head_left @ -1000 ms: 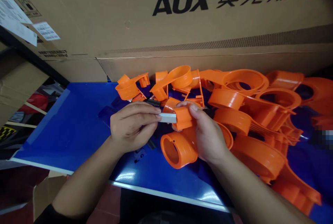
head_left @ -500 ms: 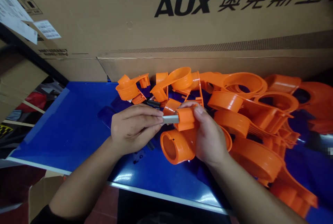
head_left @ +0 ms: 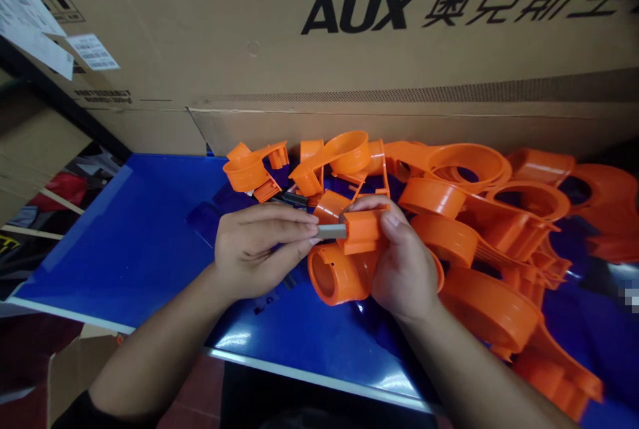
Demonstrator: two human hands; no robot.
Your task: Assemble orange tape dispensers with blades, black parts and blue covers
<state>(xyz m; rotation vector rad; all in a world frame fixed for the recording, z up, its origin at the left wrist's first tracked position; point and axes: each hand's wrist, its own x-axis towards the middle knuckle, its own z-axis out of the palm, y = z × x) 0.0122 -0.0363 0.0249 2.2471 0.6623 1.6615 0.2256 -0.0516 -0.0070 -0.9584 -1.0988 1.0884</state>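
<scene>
- Over the near edge of a glossy blue desk (head_left: 299, 379), two bare hands meet above the middle of the surface.
- The left hand (head_left: 262, 253) pinches a slim grey straight-sided bar (head_left: 330, 232) between its fingertips. The bar looks stiff, perhaps metal, with a smooth face that could slip; the exposed stretch seems the place to pinch it.
- The right hand (head_left: 407, 269) is curled about an orange moulded-plastic block (head_left: 362, 233), thumb on top. The bar's tip meets the block's left end; how deep it sits, I cannot tell from here. The block appears light and rigid, best gripped by its thick side walls.
- Just below, an orange plastic tube (head_left: 347, 286) opens towards the desk's left edge; whether it joins the block is hidden.
- Towards the right edge lies a heap of orange ringed plastic parts (head_left: 492, 309), likely light, their thin arms the parts likeliest to crack.
- Along the far edge, more ringed pieces sit before a brown cardboard box (head_left: 200, 30) marked AUX.
</scene>
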